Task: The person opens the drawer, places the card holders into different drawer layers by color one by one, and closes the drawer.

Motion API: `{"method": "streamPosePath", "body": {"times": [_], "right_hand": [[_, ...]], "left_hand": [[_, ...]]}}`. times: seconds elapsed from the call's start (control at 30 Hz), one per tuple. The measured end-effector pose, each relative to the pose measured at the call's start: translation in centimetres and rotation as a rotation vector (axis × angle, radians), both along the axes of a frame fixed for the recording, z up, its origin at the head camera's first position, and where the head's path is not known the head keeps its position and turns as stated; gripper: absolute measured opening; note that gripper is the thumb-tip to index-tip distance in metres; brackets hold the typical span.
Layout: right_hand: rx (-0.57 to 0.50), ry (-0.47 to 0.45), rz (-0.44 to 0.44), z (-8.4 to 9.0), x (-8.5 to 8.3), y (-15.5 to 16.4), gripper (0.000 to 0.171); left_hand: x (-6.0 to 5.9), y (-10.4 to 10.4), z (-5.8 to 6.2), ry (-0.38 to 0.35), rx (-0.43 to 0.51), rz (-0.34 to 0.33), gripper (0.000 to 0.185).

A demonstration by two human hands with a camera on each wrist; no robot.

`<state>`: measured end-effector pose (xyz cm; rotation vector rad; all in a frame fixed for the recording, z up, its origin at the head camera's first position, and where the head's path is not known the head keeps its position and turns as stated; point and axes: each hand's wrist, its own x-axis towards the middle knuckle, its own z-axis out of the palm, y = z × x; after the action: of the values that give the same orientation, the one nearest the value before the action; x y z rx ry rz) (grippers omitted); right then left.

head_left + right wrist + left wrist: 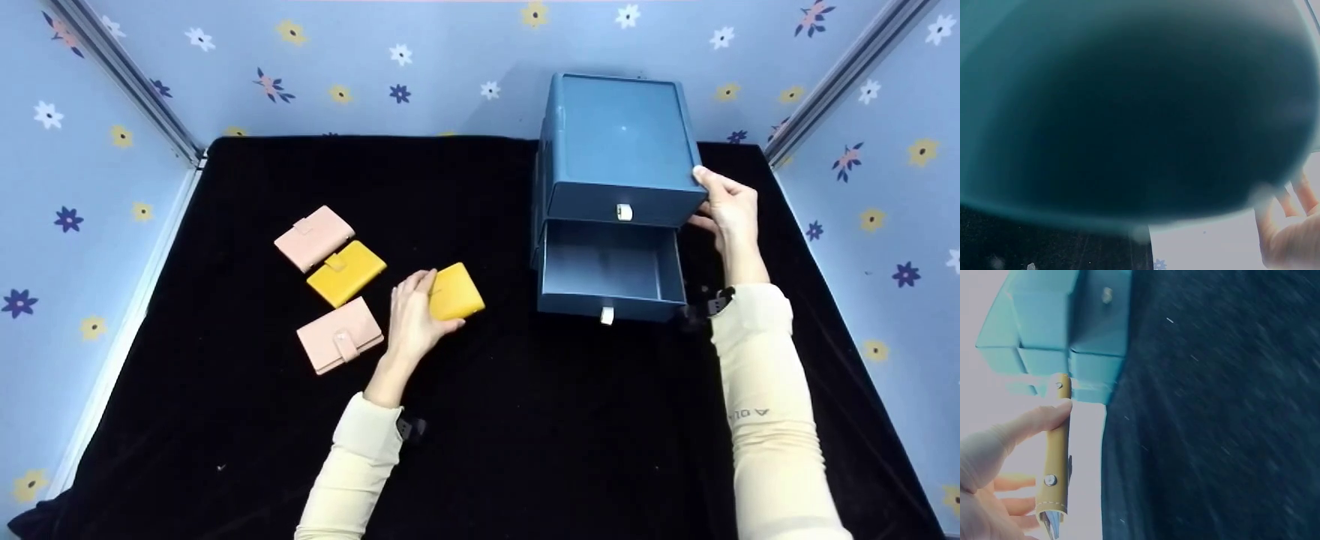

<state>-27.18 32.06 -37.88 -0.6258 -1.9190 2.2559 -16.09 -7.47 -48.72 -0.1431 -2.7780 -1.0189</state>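
Note:
My left hand (415, 315) grips a yellow wallet (455, 291) near the middle of the black cloth; in the left wrist view the thumb lies across the wallet (1055, 455), held edge-on. My right hand (726, 208) rests against the right side of a blue two-drawer cabinet (619, 142), thumb on its upper corner. The lower drawer (609, 270) is pulled out and looks empty. The upper drawer is closed. In the right wrist view the cabinet's side (1129, 112) fills the frame, blurred, with fingers (1289, 225) at the lower right.
Three more wallets lie to the left: a pink one (313, 237), a yellow one (346, 272) overlapping it, and another pink one (340, 335). Flowered blue walls (90, 187) enclose the black cloth (525, 420) on three sides.

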Motion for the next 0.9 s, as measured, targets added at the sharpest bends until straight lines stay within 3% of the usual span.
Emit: {"method": "streamPosePath", "body": {"times": [0.47,0.9], "right_hand": [[0.022,0.001,-0.007,-0.1,0.0,0.0,0.037],[0.017,-0.010,-0.009,0.0,0.0,0.0,0.039]], "left_hand": [[0.5,3.3,3.8,0.139,0.048,-0.107,0.082],[-0.4,6.6,6.5,0.133,0.044,-0.175,0.081]]}}
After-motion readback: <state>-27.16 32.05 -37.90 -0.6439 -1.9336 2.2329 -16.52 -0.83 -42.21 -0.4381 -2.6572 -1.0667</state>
